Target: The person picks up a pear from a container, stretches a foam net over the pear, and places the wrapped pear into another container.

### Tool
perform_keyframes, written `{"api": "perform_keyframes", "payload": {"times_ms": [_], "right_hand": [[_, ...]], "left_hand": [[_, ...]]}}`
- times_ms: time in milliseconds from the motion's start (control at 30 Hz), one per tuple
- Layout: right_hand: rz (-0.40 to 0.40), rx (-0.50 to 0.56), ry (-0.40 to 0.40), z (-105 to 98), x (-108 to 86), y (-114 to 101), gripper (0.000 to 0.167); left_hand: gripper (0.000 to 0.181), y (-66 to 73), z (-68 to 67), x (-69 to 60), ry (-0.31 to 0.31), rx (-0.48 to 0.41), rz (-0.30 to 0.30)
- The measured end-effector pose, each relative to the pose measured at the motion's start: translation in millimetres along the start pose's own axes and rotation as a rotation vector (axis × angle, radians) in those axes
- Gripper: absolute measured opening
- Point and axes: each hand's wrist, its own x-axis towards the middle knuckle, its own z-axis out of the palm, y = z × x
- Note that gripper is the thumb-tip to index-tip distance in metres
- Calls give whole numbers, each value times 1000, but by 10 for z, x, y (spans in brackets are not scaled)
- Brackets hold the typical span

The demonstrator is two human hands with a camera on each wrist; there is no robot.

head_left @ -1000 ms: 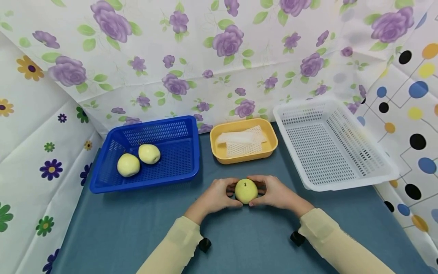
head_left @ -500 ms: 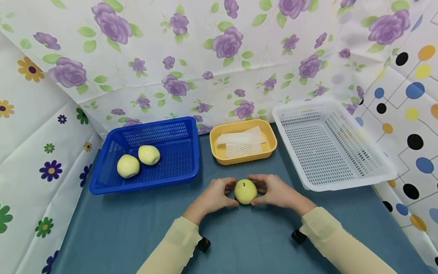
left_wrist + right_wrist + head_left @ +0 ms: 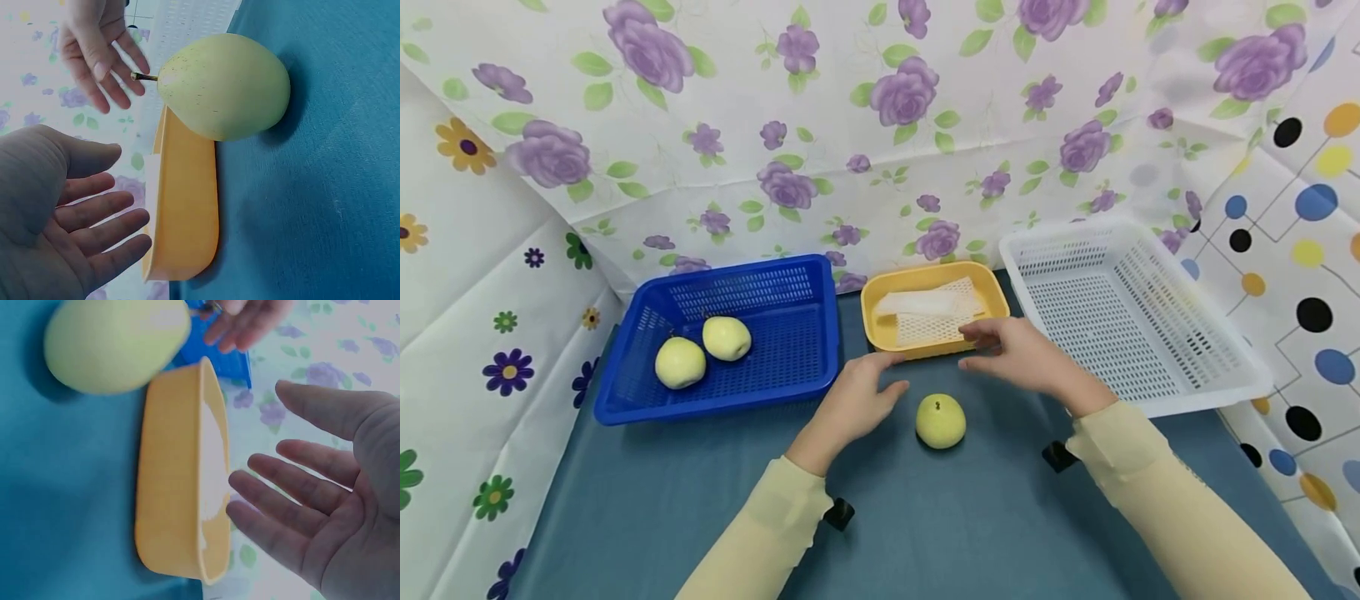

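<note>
A yellow-green pear (image 3: 940, 422) with a short dark stem stands upright on the blue cloth, apart from both hands. My left hand (image 3: 856, 400) is raised to the left of it, fingers extended near the front edge of the yellow tray (image 3: 883, 348). To the right, my right hand (image 3: 1018, 354) reaches over the tray's front right corner; it holds nothing. White foam netting (image 3: 932, 312) lies in the tray. Both wrist views show relaxed, spread fingers, with the pear (image 3: 225, 87) large beside the tray (image 3: 172, 481).
At left a blue basket (image 3: 790, 392) holds two pale pears (image 3: 681, 362). A white basket (image 3: 1165, 404) stands at right, close to the right forearm. Patterned cloth walls (image 3: 820, 108) enclose the back and sides.
Both hands have let go of the pear and moved up and away towards the yellow tray, parting to either side. The pear stays in its place.
</note>
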Motion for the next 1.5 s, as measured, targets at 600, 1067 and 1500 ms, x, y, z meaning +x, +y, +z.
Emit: {"api": "perform_keyframes", "payload": {"times_ms": [600, 1067, 1500], "right_hand": [[54, -392, 47, -269, 798, 127, 40], [39, -610, -73, -141, 1211, 138, 49], [-102, -655, -17, -69, 1253, 234, 23]], "left_hand": [[41, 37, -55, 254, 39, 58, -20], [40, 12, -35, 312, 36, 56, -23], [38, -10, -46, 266, 46, 41, -28]]}}
